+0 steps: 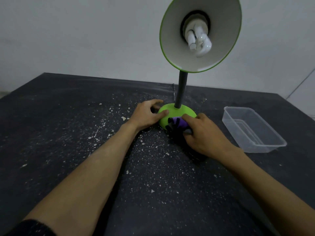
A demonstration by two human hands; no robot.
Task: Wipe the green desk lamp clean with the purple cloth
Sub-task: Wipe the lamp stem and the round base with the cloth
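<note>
The green desk lamp stands upright on the dark table, its round green base (183,111) near the middle and a black neck rising to the tilted green shade (201,34) with a white bulb inside. My left hand (146,114) rests on the base's left side, thumb on the green surface and fingers curled around its back edge. My right hand (202,133) presses the bunched purple cloth (179,122), which has black stripes, against the front of the base. Most of the cloth is hidden under my fingers.
A clear plastic container (252,129) sits to the right of the lamp. The dark table (68,133) is speckled with white flakes and dust. A grey wall stands behind. The lamp's cord runs off behind the neck.
</note>
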